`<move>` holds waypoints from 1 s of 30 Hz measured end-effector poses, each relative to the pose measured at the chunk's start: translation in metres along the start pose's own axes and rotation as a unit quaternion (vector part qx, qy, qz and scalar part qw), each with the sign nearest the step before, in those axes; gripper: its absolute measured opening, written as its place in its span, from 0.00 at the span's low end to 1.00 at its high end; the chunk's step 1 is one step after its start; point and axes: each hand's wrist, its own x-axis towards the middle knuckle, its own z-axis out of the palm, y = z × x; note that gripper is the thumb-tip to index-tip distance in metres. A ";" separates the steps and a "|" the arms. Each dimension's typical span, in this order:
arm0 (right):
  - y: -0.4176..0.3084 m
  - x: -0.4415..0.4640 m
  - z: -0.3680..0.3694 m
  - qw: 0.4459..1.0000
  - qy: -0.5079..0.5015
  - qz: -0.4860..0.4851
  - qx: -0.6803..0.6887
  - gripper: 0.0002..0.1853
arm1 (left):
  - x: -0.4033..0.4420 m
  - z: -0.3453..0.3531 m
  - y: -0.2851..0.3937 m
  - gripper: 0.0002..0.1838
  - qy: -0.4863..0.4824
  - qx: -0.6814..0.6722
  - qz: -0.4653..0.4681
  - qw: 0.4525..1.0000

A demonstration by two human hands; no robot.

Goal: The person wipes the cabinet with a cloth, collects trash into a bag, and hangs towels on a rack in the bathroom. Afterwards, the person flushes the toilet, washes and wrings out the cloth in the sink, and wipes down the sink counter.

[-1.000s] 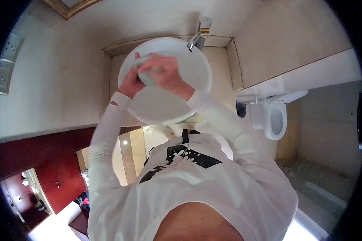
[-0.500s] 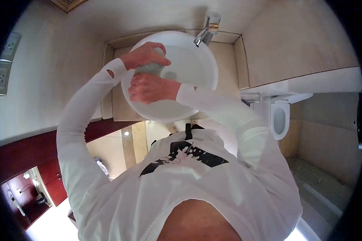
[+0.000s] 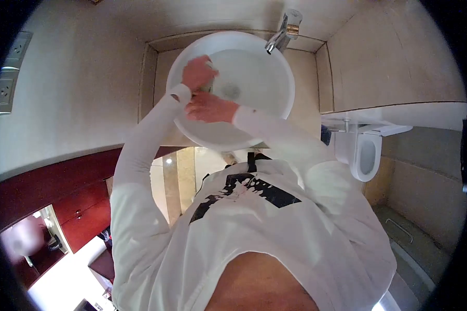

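Note:
A round white washbasin [image 3: 284,96] is in front of me, with a dark drain [image 3: 231,92] at its bottom. Over its left part, my left hand [image 3: 198,73] is closed round a pale grey-green piece [image 3: 207,87], probably a cloth; most of it is hidden by my fingers. Just below, my right hand [image 3: 211,108] is closed against the lower end of the same piece, its fingers curled and close to my left wrist. Motion blurs both hands slightly.
A chrome tap [image 3: 283,35] stands behind the basin at the right. The basin sits on a tiled counter [image 3: 306,78] with a raised edge. Farther right is a white toilet [image 3: 367,155]. Wall sockets [image 3: 6,88] and red cabinets [image 3: 83,207] are at the left.
My left hand has turned and moved closer to the right hand, and the piece between them shows less. The whole view has shifted, with the basin farther right and higher.

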 end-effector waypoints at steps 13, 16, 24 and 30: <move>0.033 -0.115 0.071 0.937 0.149 0.316 -0.012 0.20 | -0.051 -0.117 0.001 0.13 0.407 -0.515 -0.192 0.730; 0.046 -0.096 0.082 0.938 0.073 0.338 -0.011 0.21 | -0.068 -0.123 0.018 0.13 0.409 -0.511 -0.180 0.734; 0.050 -0.061 0.103 0.922 0.064 0.379 0.052 0.21 | -0.097 -0.112 0.023 0.13 0.442 -0.513 -0.199 0.708; 0.053 -0.035 0.118 0.891 0.103 0.434 0.085 0.17 | -0.105 -0.102 0.020 0.13 0.444 -0.505 -0.209 0.710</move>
